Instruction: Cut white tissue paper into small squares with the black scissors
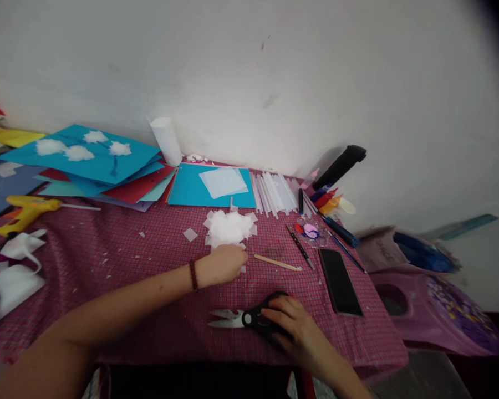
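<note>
Black-handled scissors (249,318) lie on the table with their blades parted and pointing left. My right hand (301,335) is on them, fingers closed around the handles. Just beyond, my left hand (227,263) is closed at the near edge of a fluffy cluster of white paper pieces (230,226). Its fingertips are turned away, so what they hold, if anything, is hidden. A small white paper square (190,235) lies left of the cluster, and a wooden stick (277,262) is to the right of my left hand.
A blue sheet with white tufts (116,160) tops a stack of coloured paper at the back left. A yellow glue gun (27,213) is at the left. Glue sticks (274,193), a paint palette (310,230), a brush and a phone (340,281) are on the right.
</note>
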A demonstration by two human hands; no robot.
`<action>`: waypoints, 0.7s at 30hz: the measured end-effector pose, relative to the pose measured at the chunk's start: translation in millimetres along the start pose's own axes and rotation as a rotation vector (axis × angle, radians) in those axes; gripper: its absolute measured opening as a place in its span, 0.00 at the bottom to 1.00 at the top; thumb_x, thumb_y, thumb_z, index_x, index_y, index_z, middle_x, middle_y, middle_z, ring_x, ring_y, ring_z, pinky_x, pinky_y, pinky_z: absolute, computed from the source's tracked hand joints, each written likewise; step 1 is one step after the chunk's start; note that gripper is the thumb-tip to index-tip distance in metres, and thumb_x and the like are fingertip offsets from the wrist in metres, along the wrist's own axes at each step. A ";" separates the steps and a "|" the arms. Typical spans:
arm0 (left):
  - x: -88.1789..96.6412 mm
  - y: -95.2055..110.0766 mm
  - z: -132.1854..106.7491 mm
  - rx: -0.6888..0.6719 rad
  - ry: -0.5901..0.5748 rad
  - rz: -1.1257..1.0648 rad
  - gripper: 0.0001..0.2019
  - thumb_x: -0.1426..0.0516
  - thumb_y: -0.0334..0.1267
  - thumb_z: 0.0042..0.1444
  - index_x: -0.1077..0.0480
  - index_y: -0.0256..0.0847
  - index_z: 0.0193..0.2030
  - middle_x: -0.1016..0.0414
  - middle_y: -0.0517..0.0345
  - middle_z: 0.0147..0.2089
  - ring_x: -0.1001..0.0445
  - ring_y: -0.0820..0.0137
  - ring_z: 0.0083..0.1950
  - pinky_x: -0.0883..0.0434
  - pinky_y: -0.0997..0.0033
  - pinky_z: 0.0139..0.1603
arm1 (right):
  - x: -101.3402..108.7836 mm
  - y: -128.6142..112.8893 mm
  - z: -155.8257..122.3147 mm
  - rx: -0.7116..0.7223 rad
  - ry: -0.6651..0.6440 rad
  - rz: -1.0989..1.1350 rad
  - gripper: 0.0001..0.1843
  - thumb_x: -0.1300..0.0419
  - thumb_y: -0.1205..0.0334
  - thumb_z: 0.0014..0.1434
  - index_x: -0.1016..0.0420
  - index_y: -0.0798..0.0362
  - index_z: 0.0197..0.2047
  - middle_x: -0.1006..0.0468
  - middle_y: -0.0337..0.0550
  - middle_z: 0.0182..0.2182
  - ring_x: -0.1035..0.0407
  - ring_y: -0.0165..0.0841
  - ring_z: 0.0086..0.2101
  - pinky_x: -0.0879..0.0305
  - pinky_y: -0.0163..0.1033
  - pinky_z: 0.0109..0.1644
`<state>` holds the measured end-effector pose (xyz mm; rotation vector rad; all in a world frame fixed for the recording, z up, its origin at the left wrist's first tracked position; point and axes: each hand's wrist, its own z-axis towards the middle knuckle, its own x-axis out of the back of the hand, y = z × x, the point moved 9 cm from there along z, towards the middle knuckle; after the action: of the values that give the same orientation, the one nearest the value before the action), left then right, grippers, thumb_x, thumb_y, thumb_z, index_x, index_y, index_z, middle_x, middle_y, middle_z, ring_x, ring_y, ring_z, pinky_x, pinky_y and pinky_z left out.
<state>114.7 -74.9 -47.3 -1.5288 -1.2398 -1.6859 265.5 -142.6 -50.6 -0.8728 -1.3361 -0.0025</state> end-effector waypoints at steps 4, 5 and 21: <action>1.2 -5.7 3.2 0.059 0.015 -0.009 0.04 0.44 0.29 0.50 0.28 0.37 0.30 0.22 0.49 0.33 0.24 0.62 0.34 0.30 0.67 0.34 | -6.6 3.4 -5.0 -0.036 -0.015 0.023 0.29 0.39 0.78 0.51 0.30 0.45 0.54 0.27 0.45 0.50 0.34 0.40 0.50 0.35 0.47 0.54; 6.8 -7.8 3.8 0.074 0.033 -0.012 0.04 0.44 0.30 0.50 0.28 0.37 0.31 0.22 0.50 0.33 0.24 0.63 0.34 0.30 0.67 0.34 | -6.8 4.9 -5.6 -0.039 -0.010 0.018 0.29 0.40 0.78 0.51 0.30 0.45 0.54 0.27 0.45 0.50 0.33 0.40 0.50 0.35 0.47 0.54; 52.2 -127.0 -85.0 0.315 0.227 -0.111 0.09 0.50 0.34 0.59 0.28 0.39 0.37 0.25 0.52 0.38 0.27 0.63 0.40 0.33 0.65 0.44 | 10.0 31.8 24.7 -0.133 0.199 -0.038 0.22 0.42 0.73 0.55 0.27 0.48 0.53 0.27 0.48 0.48 0.32 0.41 0.48 0.34 0.50 0.53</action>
<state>-44.9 -86.1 -25.4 -1.0710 -1.4092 -1.5892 262.6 -102.3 -60.2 -0.9336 -1.1755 -0.2049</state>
